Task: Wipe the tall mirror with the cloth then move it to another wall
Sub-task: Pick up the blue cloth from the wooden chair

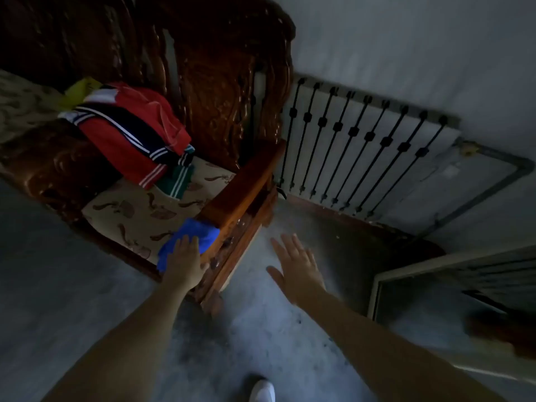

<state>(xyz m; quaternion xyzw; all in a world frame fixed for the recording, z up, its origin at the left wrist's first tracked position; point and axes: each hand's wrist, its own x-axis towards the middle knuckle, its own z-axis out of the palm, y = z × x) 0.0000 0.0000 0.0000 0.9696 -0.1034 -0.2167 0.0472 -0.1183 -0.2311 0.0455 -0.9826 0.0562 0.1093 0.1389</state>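
A blue cloth (193, 236) lies on the patterned seat of a carved wooden armchair (240, 195), against its right armrest. My left hand (184, 264) rests on the cloth's near edge; the fingertips are hidden in it, so the hold is unclear. My right hand (295, 266) hovers over the grey floor with fingers spread, holding nothing. The tall mirror (412, 278), white-framed, shows only a corner at the right edge, reflecting the floor and the radiator.
Folded red, navy and green clothes (130, 134) are piled on the chair seat. A white radiator behind black bars (362, 146) stands against the wall beyond the chair. My white shoe (262, 391) is on the grey floor (261, 323) at the bottom.
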